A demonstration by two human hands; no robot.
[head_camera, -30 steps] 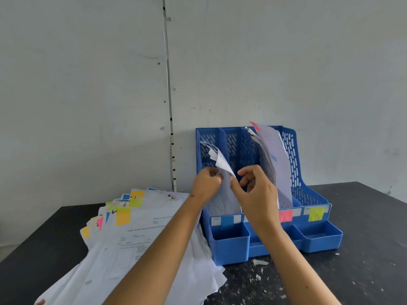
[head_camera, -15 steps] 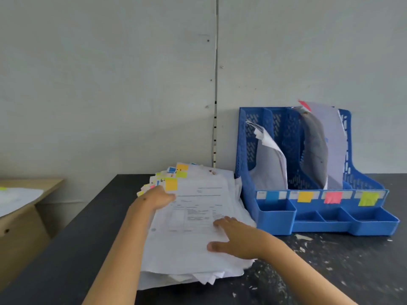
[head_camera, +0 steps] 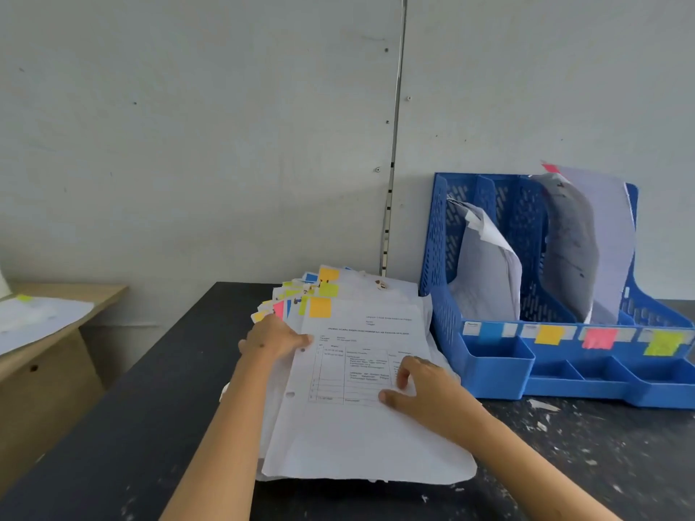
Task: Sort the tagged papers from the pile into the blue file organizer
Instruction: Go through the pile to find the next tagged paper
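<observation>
A pile of white papers (head_camera: 361, 438) with coloured tags fanned at its far edge lies on the black table (head_camera: 158, 426). The top sheet is a printed form with an orange tag (head_camera: 320, 307). My left hand (head_camera: 276, 338) pinches the left edge of that top sheet, thumb on top. My right hand (head_camera: 423, 387) rests on the sheet's right side with fingers spread. To the right stands the blue file organizer (head_camera: 496, 364), with blue, orange, pink and yellow-green tags along its front. Papers stand in its blue-tagged (head_camera: 485, 272) and pink-tagged (head_camera: 586, 242) compartments.
A wooden desk (head_camera: 49, 374) with loose papers sits lower at the left, past the table's left edge. Small white paper scraps (head_camera: 541, 408) lie on the table in front of the organizer. A grey wall runs close behind everything.
Both hands left the organizer's first compartment, where a paper now stands, and came down to the pile. The left hand took the top sheet's edge; the view swung left.
</observation>
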